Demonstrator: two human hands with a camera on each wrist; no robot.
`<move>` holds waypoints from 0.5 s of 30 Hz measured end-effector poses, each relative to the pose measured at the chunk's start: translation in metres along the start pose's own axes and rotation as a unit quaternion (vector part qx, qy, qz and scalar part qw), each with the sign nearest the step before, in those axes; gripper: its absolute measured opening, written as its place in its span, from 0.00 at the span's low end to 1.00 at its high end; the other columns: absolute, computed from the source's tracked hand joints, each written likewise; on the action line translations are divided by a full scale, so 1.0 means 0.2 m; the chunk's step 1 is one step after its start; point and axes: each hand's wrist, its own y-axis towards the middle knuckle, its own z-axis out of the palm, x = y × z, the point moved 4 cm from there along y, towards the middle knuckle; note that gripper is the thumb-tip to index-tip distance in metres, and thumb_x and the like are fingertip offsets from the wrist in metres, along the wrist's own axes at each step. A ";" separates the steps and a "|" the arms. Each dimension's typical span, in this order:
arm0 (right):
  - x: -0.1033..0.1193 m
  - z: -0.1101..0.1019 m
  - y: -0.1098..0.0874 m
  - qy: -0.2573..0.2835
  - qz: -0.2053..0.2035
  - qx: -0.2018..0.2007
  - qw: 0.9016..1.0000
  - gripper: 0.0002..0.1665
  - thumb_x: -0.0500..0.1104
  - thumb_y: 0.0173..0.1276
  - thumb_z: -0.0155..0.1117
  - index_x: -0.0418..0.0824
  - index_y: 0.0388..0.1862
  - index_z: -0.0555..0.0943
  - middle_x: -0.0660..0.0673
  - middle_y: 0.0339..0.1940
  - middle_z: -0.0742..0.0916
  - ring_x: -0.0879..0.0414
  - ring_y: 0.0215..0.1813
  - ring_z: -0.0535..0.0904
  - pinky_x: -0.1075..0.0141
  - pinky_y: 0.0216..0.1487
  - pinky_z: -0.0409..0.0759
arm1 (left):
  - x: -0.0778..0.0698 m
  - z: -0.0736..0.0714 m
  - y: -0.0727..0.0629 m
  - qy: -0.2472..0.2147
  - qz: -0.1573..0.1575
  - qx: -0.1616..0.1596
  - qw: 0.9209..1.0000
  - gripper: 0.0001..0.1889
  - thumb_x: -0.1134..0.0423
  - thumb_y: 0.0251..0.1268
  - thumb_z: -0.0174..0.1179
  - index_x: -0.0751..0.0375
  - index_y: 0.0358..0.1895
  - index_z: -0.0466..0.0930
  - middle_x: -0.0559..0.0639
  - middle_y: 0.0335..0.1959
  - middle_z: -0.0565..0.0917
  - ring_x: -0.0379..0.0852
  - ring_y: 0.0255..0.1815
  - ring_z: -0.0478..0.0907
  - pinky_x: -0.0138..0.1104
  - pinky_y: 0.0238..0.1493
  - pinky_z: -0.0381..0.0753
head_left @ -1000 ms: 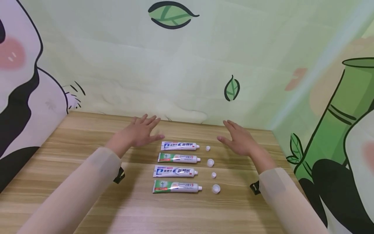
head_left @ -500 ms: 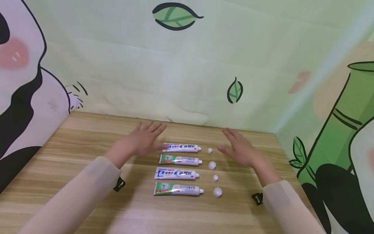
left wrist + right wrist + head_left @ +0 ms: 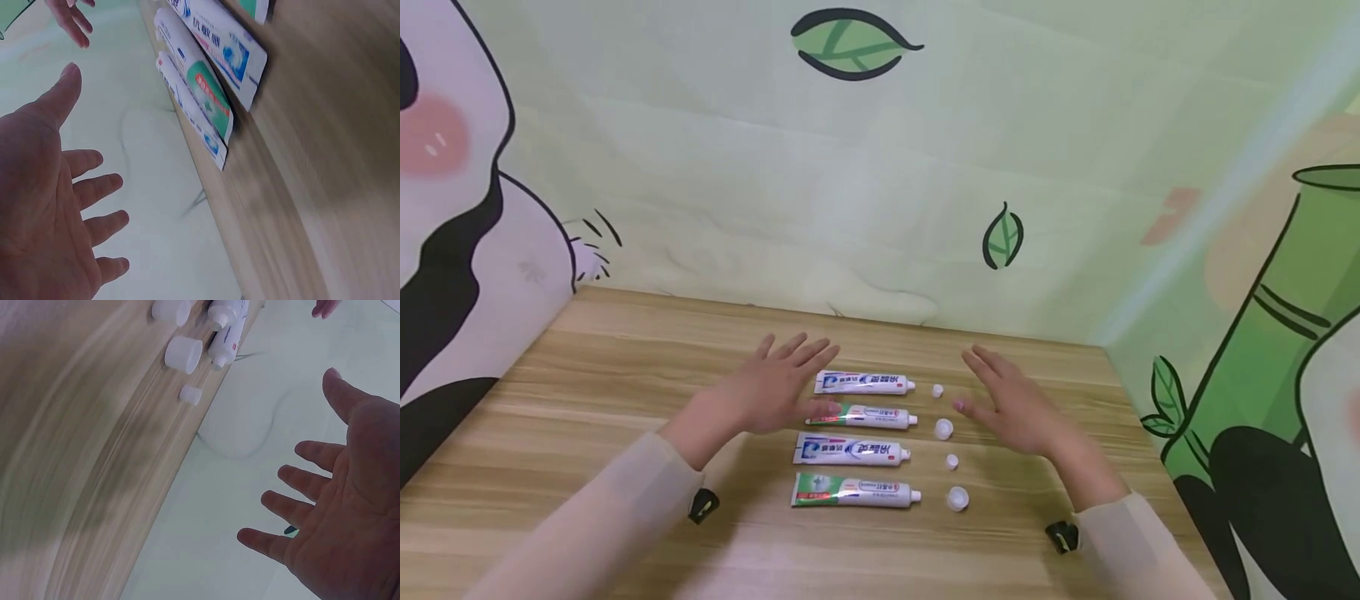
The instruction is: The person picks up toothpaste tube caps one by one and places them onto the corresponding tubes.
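Observation:
Several uncapped toothpaste tubes lie in a column in the head view, nozzles pointing right. From the back, they are a blue-and-white tube (image 3: 865, 383), a green-and-white tube (image 3: 880, 417), a second blue-and-white tube (image 3: 850, 450) and a second green-and-white tube (image 3: 857, 491). Beside each nozzle sits a loose white cap: a small cap (image 3: 937, 390), a large cap (image 3: 943, 429), another small cap (image 3: 952, 462) and another large cap (image 3: 957, 498). My left hand (image 3: 767, 387) hovers with spread fingers, its thumb overlapping the rear green tube's tail. Right of the caps, my right hand (image 3: 1018, 404) hovers, fingers extended, holding nothing.
The wooden tabletop (image 3: 587, 400) meets a pale green wall (image 3: 700, 183) printed with leaves, bamboo and pandas along its back edge. Black straps (image 3: 703, 506) show at both wrists, under beige sleeves.
Both hands have drawn back from the wall toward the person. The left thumb has passed from beside the rear blue tube to over the green one. Tubes and caps stay in place.

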 end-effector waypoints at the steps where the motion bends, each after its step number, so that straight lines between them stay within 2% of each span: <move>1: 0.00 0.00 0.00 0.001 -0.001 -0.001 1.000 0.47 0.61 0.79 0.58 0.43 0.86 0.54 0.37 0.86 0.57 0.32 0.84 0.53 0.34 0.80 0.57 | 0.00 0.01 -0.01 -0.004 0.002 -0.002 1.000 0.49 0.24 0.71 0.46 0.47 0.86 0.44 0.51 0.86 0.51 0.62 0.87 0.45 0.66 0.82 0.37; 7: 0.03 0.04 -0.05 -0.003 -0.011 -0.009 1.000 0.48 0.61 0.77 0.61 0.42 0.85 0.57 0.38 0.86 0.59 0.33 0.84 0.55 0.34 0.79 0.59 | -0.05 0.04 -0.04 -0.014 0.012 -0.008 1.000 0.48 0.26 0.71 0.49 0.46 0.86 0.47 0.51 0.86 0.54 0.61 0.86 0.47 0.66 0.82 0.42; 15: 0.06 0.08 -0.12 0.012 -0.015 -0.018 1.000 0.49 0.64 0.74 0.63 0.45 0.85 0.58 0.40 0.85 0.63 0.34 0.82 0.60 0.35 0.77 0.64 | -0.12 0.09 -0.09 -0.026 0.041 -0.036 0.998 0.47 0.29 0.70 0.54 0.47 0.85 0.51 0.53 0.84 0.58 0.62 0.85 0.51 0.66 0.81 0.47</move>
